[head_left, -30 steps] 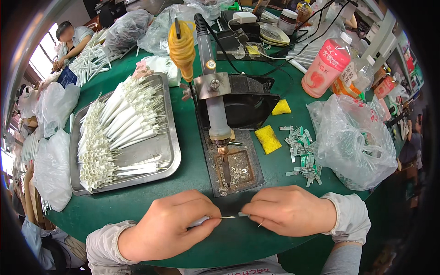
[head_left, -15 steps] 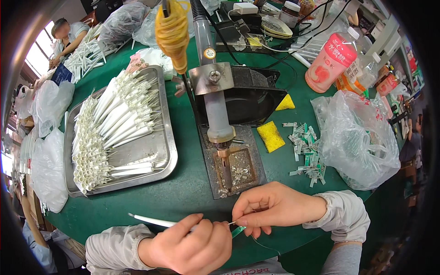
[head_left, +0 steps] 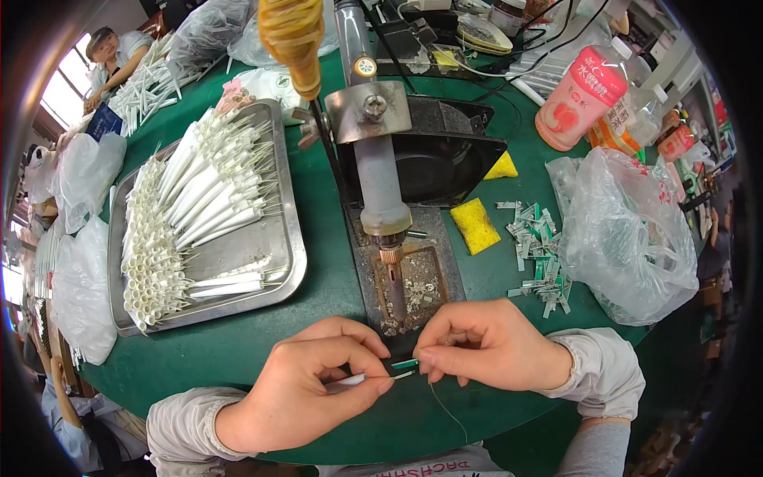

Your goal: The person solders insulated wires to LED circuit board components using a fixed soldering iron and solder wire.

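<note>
Pinching a slim white plastic tube [head_left: 346,384] in left hand [head_left: 306,389], a small flat green strip [head_left: 404,364] in right hand [head_left: 494,347]; seemingly working midway through one pairing, leaving piled green-and-silver strips [head_left: 543,269] waiting.

Worn on the head, the left of two side-by-side fisheye cameras looks down and forward over the near edge of the table [head_left: 183,362], close above the left hand [head_left: 298,389] and right hand [head_left: 497,346]; its wide view reaches past the left and right edges.
</note>
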`<state>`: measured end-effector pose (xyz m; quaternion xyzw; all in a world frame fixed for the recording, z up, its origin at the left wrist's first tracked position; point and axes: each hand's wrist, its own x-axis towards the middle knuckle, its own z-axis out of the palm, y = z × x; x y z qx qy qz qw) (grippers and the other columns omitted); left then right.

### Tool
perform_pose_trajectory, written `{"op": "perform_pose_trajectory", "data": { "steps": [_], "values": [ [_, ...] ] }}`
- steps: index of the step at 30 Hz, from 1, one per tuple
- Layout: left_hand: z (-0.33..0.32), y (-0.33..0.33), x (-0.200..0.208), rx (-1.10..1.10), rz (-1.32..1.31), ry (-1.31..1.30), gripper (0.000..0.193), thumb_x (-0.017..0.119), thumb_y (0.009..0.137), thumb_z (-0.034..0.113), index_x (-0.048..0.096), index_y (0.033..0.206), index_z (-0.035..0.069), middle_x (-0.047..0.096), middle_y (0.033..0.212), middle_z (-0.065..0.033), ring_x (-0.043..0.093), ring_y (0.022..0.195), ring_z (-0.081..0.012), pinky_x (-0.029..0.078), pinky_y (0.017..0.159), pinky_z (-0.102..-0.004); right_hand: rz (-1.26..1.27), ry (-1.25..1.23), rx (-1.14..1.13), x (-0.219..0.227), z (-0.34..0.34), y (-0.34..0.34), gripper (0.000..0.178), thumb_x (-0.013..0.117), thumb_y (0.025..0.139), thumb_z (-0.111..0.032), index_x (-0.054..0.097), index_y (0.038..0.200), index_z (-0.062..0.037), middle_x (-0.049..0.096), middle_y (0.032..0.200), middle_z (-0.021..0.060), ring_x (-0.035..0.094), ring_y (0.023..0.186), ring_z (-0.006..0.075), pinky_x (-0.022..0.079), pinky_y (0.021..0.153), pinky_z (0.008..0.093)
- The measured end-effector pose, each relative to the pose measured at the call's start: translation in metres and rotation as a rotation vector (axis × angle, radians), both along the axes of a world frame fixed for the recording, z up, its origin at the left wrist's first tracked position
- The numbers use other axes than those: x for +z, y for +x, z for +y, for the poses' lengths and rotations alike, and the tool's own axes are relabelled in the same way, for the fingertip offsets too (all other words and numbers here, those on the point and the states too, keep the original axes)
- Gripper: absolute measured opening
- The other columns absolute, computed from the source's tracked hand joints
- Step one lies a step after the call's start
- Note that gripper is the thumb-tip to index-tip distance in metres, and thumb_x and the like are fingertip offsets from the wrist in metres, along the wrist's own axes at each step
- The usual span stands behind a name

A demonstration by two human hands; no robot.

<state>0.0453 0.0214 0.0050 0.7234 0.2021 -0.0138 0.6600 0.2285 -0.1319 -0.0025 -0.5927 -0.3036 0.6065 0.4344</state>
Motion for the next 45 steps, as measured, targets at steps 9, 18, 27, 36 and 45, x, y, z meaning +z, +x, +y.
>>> {"op": "perform_pose_trajectory", "data": {
  "steps": [9, 18, 27, 36, 45],
  "values": [
    [-0.003, -0.001, -0.006, -0.013, -0.007, 0.026, 0.008, 0.07, 0.08, -0.006, 0.066, 0.084, -0.002, 0.057, 0.111, -0.0113, 0.063, 0.09, -0.0111, 0.056, 0.074, -0.0226, 0.204, 0.022, 0.012, -0.009, 0.002, -0.003, 0.016, 0.061, 0.095, -0.017, 0.06, 0.1, -0.002, 0.067, 0.089, 0.0053, 0.066, 0.078, 0.0091, 0.048, 0.055, 0.0205],
    [-0.005, -0.001, -0.009, -0.028, -0.026, -0.01, 0.009, 0.068, 0.081, -0.008, 0.064, 0.085, -0.001, 0.061, 0.106, -0.012, 0.064, 0.091, -0.0135, 0.056, 0.076, -0.0244, 0.219, 0.032, 0.008, -0.011, 0.003, -0.003, 0.015, 0.061, 0.095, -0.016, 0.06, 0.099, -0.0016, 0.068, 0.089, 0.0058, 0.066, 0.078, 0.0095, 0.048, 0.054, 0.0206],
    [-0.004, -0.001, -0.011, 0.014, -0.017, -0.145, 0.008, 0.062, 0.084, -0.013, 0.064, 0.088, -0.005, 0.064, 0.105, -0.016, 0.066, 0.091, -0.0168, 0.056, 0.08, -0.0265, 0.215, 0.033, 0.01, -0.01, 0.005, -0.002, 0.015, 0.061, 0.095, -0.015, 0.06, 0.1, -0.0014, 0.068, 0.089, 0.0057, 0.066, 0.077, 0.0094, 0.048, 0.055, 0.0205],
    [-0.002, 0.004, -0.013, 0.047, -0.052, -0.193, 0.006, 0.062, 0.085, -0.013, 0.063, 0.087, -0.007, 0.064, 0.104, -0.0176, 0.066, 0.088, -0.0163, 0.055, 0.076, -0.0254, 0.229, 0.042, 0.022, -0.007, 0.009, 0.004, 0.016, 0.061, 0.095, -0.013, 0.057, 0.104, -0.0018, 0.067, 0.09, 0.0063, 0.065, 0.08, 0.0097, 0.049, 0.056, 0.0208],
    [0.002, 0.01, -0.01, 0.151, -0.087, -0.247, 0.002, 0.063, 0.086, -0.009, 0.062, 0.086, -0.008, 0.065, 0.102, -0.0174, 0.066, 0.085, -0.0144, 0.053, 0.072, -0.022, -0.166, 0.185, -0.05, 0.006, 0.002, 0.006, 0.011, 0.063, 0.091, -0.006, 0.053, 0.093, -0.0038, 0.066, 0.077, 0.0032, 0.064, 0.067, 0.007, 0.048, 0.054, 0.0209]
  ]
}}
